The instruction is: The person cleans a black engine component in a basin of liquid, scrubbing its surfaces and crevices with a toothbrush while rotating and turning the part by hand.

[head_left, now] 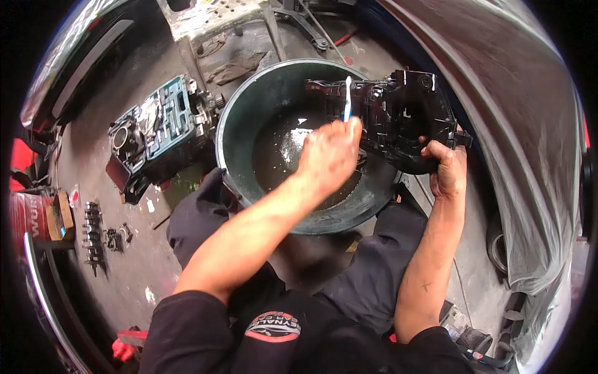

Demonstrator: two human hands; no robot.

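My left hand [331, 153] is closed around the handle of a white and blue toothbrush [348, 100], its head pointing up against the near face of a black engine oil pan [408, 115]. The pan is wet and shiny, tilted over the right side of a large dark green tub [240, 118]. My right hand [447, 167] grips the pan's lower right edge, the thumb over the rim. Dark liquid [286, 146] with light reflections lies in the bottom of the tub, which stands between my knees.
To the left, an open teal tool case [169, 118] rests on an engine block [134, 177]. A crankshaft [93, 234] and small metal parts [114, 239] lie on the floor. Plastic sheeting [529, 156] covers a vehicle at right. A stand with wheels [305, 28] is beyond the tub.
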